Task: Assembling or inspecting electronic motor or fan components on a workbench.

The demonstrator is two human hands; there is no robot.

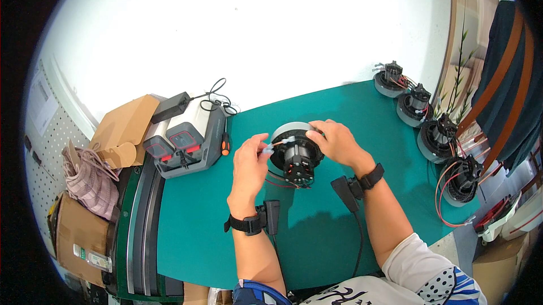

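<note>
A round black electric motor (298, 162) with a grey ring around its rim sits on the green mat in front of me. My right hand (338, 142) grips the far right part of that rim, thumb on top. At the motor's left side, my left hand (249, 161) has its fingertips pinched at a short orange wire (279, 144) with clear connector ends. Part of the wire end is hidden between those fingers. Thinner red wires curl out below the motor onto the mat.
Several similar motors (419, 104) with loose wires line the mat's right edge. To the left stand a grey battery charger (195, 161) with battery packs, an orange-handled screwdriver (225, 145), a cardboard box (121, 124) and a pink shoe (93, 183). A white wall rises behind the green mat (198, 237).
</note>
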